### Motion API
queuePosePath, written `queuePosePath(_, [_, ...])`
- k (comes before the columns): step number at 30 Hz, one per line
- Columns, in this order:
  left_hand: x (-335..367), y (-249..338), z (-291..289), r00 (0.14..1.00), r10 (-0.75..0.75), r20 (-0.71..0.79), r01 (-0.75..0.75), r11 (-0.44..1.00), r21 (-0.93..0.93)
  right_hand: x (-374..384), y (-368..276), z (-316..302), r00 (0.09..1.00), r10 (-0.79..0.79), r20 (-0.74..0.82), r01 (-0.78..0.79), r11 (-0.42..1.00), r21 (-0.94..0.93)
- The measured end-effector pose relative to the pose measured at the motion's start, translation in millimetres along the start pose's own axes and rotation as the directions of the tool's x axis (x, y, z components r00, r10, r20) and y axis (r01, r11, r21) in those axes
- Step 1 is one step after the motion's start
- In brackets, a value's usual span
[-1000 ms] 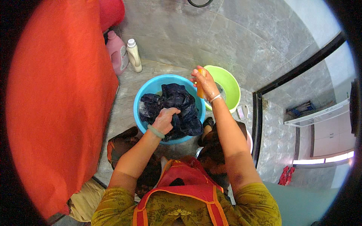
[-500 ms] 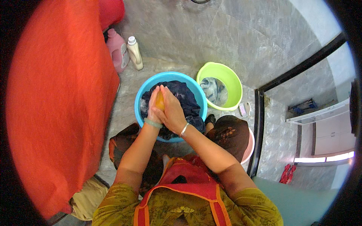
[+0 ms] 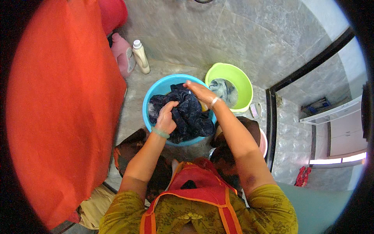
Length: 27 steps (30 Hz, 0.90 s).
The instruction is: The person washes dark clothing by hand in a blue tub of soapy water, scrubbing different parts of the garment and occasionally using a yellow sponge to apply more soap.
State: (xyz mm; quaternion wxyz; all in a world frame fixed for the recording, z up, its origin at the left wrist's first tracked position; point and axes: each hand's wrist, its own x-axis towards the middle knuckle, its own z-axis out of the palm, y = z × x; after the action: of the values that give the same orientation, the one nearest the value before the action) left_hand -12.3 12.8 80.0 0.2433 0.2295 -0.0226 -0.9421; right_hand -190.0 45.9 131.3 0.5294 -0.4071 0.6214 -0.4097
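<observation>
A bunched dark navy garment point(image 3: 187, 113), wet and with some suds on it, fills the round blue basin point(image 3: 156, 86) on the floor in front of me. My left hand point(image 3: 166, 120) is closed on the near left part of the cloth, its lower fingers partly hidden. Over the basin's right side, my right hand point(image 3: 200, 93) reaches across with its fingers held together. Under its palm, near the wrist, shows a yellow bar point(image 3: 204, 106) that looks like soap. How the fingers hold the bar is partly hidden.
A lime-green basin point(image 3: 246, 87) with pale wet cloth and water stands right of the blue one. Beyond, by the wall, are a white bottle point(image 3: 141, 58) and a pink jug point(image 3: 122, 54). A large red cover point(image 3: 66, 117) rises at left. A black door frame point(image 3: 269, 124) borders the right.
My hands, pressed together around the yellow bar before, have parted. The right hand has moved right with the bar; the left has lowered onto the cloth, which is now heaped up more.
</observation>
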Motion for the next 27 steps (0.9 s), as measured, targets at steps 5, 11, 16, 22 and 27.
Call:
queuePosePath(5, [25,7,-64,0.729,0.544,0.416,-0.619,0.265,0.739,-28,-8,1,0.986,-0.101,0.132,0.075,0.979,0.188])
queuePosePath(11, [-11,0,6,0.993,0.000,0.115,-0.009,0.997,0.077,-40,4,-6,0.989,0.104,0.103,-0.126,0.963,0.239])
queuePosePath(16, [0,-5,-22,0.921,0.164,0.355,-0.384,0.545,0.745,-24,-26,-28,1.000,-0.003,-0.028,0.006,0.997,0.081])
queuePosePath(22, [-15,-16,35,0.967,-0.118,0.227,0.071,0.977,0.202,-35,-47,-1,0.704,-0.710,0.022,0.410,0.381,-0.828])
queuePosePath(27, [-10,0,19,0.993,0.099,0.066,-0.112,0.967,0.227,-84,-31,71,0.800,-0.398,0.450,0.600,0.549,-0.582])
